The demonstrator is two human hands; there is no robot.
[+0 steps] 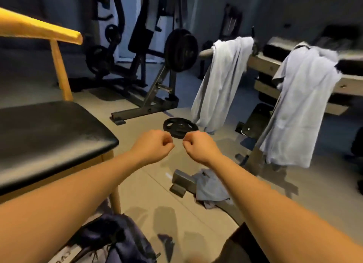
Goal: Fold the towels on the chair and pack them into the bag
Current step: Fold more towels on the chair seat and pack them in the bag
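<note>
Both my arms reach forward over the floor. My left hand [152, 145] and my right hand [200, 146] are curled into fists close together and hold nothing. A wooden chair with a black seat [49, 133] stands at the left. Two pale towels hang at the right: one towel [220, 82] over a barbell end, another towel [300, 105] over a bench. A third crumpled towel [211, 188] lies on the floor below my right arm. A dark bag [117, 241] sits on the floor at the bottom, under my left arm.
A black weight plate [179, 127] lies on the floor just beyond my hands. A barbell rack with plates [180, 50] stands behind it. A metal bench foot [182, 181] sits beside the crumpled towel. Gym machines fill the back.
</note>
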